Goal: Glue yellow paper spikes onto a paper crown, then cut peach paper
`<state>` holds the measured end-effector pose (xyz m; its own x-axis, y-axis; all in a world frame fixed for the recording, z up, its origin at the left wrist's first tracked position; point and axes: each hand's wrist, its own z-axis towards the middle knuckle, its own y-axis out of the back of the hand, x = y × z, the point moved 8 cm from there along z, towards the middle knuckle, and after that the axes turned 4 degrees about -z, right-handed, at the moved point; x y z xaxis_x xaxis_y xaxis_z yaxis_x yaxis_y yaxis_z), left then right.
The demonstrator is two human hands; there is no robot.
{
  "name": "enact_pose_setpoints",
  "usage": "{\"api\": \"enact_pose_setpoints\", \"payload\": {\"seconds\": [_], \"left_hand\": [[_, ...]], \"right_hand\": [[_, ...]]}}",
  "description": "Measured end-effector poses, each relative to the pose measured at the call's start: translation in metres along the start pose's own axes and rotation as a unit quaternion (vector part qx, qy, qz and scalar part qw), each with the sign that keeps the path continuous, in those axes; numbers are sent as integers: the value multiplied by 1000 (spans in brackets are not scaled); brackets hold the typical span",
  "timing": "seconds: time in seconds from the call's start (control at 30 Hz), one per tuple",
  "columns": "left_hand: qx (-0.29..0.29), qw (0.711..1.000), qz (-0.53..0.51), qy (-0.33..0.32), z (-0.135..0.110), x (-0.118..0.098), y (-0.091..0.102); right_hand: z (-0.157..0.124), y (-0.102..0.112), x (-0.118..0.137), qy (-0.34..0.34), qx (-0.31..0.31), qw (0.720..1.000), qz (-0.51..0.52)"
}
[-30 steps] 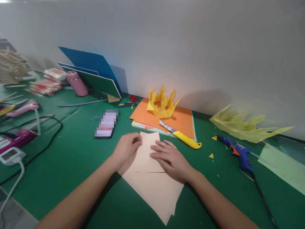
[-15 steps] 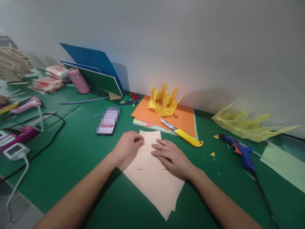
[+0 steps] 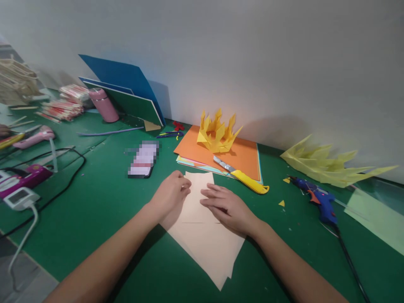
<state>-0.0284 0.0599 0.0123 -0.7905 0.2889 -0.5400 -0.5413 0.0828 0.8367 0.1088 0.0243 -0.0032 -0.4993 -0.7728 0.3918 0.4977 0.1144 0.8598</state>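
Note:
A cream sheet of paper (image 3: 205, 248), folded with a narrower upper part and a pointed lower end, lies on the green table in front of me. My left hand (image 3: 172, 191) is at its upper left edge, fingers curled and closed on the paper there. Flat on the right side of the same paper rests my right hand (image 3: 225, 206), its fingers stretched out and slightly apart. A horizontal crease or edge runs across the paper between my wrists.
Beyond the paper, a yellow utility knife (image 3: 249, 181) and a yellow paper crown (image 3: 217, 136) lie on orange sheets (image 3: 186, 147). A blue glue gun (image 3: 325, 204) and pale-yellow folded paper (image 3: 328, 166) are at right. A phone (image 3: 143, 159) and pink bottle (image 3: 104, 106) stand left.
My left hand's fingers have shifted very slightly at the paper's edge. The right hand and the paper look almost unchanged.

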Motion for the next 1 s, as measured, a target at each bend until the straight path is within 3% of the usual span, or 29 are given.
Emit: {"api": "enact_pose_setpoints", "payload": {"seconds": [0.1, 0.23, 0.4, 0.5, 0.73, 1.0], "left_hand": [[-23, 999, 7, -22, -3, -4, -4], [20, 993, 77, -90, -7, -24, -22], [60, 950, 279, -125, -13, -47, -44], [82, 930, 339, -114, -15, -53, -51], [64, 936, 331, -104, -16, -57, -46], [90, 932, 327, -127, -15, -59, -47]], "right_hand": [[1, 3, 2, 6, -5, 1000, -3], [3, 3, 2, 1, 6, 1000, -5], [4, -1, -7, -65, 34, 997, -24], [5, 0, -11, -85, 43, 994, -46], [4, 5, -31, -124, 25, 987, -98], [6, 9, -40, -144, 24, 983, -114]]}}
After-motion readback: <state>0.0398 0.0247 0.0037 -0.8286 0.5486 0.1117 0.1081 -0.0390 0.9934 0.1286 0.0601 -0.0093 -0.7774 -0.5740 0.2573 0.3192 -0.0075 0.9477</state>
